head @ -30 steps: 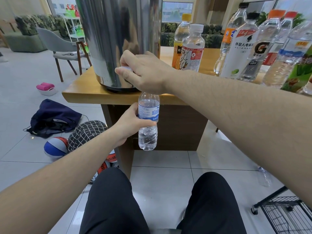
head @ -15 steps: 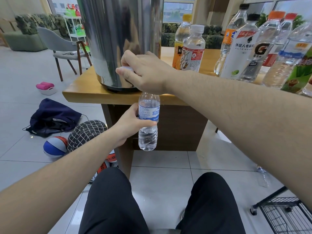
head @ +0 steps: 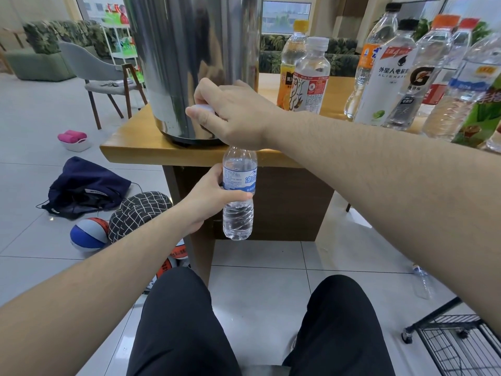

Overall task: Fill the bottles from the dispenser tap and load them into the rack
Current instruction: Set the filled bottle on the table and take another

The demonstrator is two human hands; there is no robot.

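A tall steel dispenser [head: 189,63] stands at the front of a wooden table [head: 130,150]. My right hand [head: 233,115] is curled round the tap at its base, with a white cap [head: 201,108] pinched at the fingertips; the tap itself is hidden. Under that hand my left hand [head: 210,196] grips a small clear water bottle [head: 238,196] with a blue label, held upright below the table edge. Its neck is hidden behind my right wrist. Water fills much of the bottle.
Several capped bottles [head: 393,69] stand on the table's right side, two more [head: 309,74] behind my right hand. A black wire rack [head: 458,346] on wheels sits at the lower right. A bag [head: 86,188], balls [head: 88,234] and a chair [head: 103,80] lie left. My knees are below.
Nothing has moved noticeably; both hands keep their places at the tap and on the bottle.
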